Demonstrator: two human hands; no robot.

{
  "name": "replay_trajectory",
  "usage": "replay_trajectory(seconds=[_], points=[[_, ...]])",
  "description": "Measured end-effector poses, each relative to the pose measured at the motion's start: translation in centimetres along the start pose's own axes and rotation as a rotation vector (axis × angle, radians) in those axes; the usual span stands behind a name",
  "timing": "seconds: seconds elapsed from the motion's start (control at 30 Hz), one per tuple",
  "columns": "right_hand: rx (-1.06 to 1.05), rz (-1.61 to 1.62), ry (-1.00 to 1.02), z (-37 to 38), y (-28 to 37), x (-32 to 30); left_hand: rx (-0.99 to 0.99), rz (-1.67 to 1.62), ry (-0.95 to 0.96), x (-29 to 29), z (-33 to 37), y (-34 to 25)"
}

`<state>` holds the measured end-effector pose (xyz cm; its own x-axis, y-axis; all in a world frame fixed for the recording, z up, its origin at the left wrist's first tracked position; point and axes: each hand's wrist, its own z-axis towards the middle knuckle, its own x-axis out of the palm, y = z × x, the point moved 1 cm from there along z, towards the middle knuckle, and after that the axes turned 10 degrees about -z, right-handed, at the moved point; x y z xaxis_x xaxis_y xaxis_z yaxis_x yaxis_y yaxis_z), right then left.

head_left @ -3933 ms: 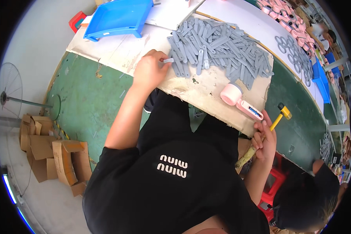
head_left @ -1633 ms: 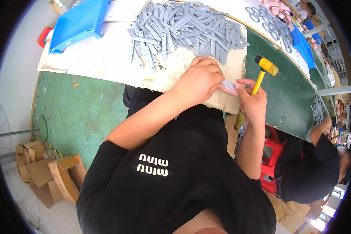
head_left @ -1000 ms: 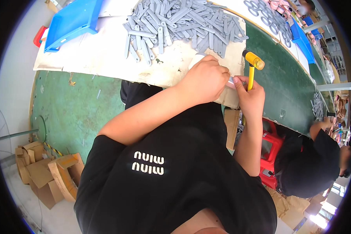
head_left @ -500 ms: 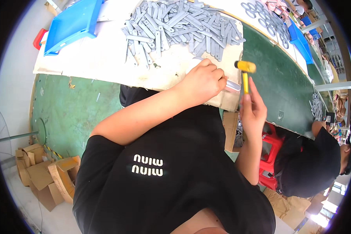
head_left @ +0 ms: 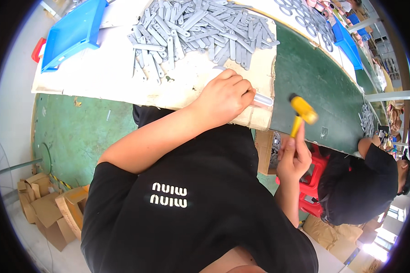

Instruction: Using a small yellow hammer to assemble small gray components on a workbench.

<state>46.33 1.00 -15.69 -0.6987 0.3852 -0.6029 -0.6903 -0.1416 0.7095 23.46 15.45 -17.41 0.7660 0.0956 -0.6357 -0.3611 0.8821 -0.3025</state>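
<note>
My left hand [head_left: 224,98] is closed over a long pale grey strip [head_left: 263,100] at the front edge of the cardboard-covered table. The strip's rounded end sticks out to the right of my fingers; my hand hides its middle. A pale rounded edge also shows just beyond my knuckles, though I cannot tell whether it belongs to the same piece. In my right hand [head_left: 294,157] is a yellow mallet [head_left: 304,110] with a dark face, gripped by its handle. The mallet is raised to the right of the strip, apart from it. Beyond my left hand lies a heap of grey strips [head_left: 200,32].
A blue tray [head_left: 73,36] stands at the far left. To the right runs a green tabletop [head_left: 314,91], with grey rings [head_left: 305,20] beyond it. A person in black [head_left: 364,186] sits at the right near a red stool [head_left: 315,177]. Cardboard boxes [head_left: 50,209] lie at lower left.
The mallet has swung right and toward me, away from the strip, and its head has tilted. My left hand keeps its hold. The whole view has shifted slightly.
</note>
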Motion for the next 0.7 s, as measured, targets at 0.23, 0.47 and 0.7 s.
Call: replay_trajectory(seconds=[0.23,0.47,0.7], points=[[-0.013,-0.186,0.183,0.3,0.1,0.2,-0.01,-0.017,0.006,-0.1,-0.1,-0.1],[0.008,-0.254,0.229,0.5,-0.7,0.0,-0.023,0.006,0.023,-0.3,0.1,-0.4],[0.185,0.216,0.075,0.3,-0.7,0.3,-0.052,0.047,0.24,-0.9,1.5,-1.5]])
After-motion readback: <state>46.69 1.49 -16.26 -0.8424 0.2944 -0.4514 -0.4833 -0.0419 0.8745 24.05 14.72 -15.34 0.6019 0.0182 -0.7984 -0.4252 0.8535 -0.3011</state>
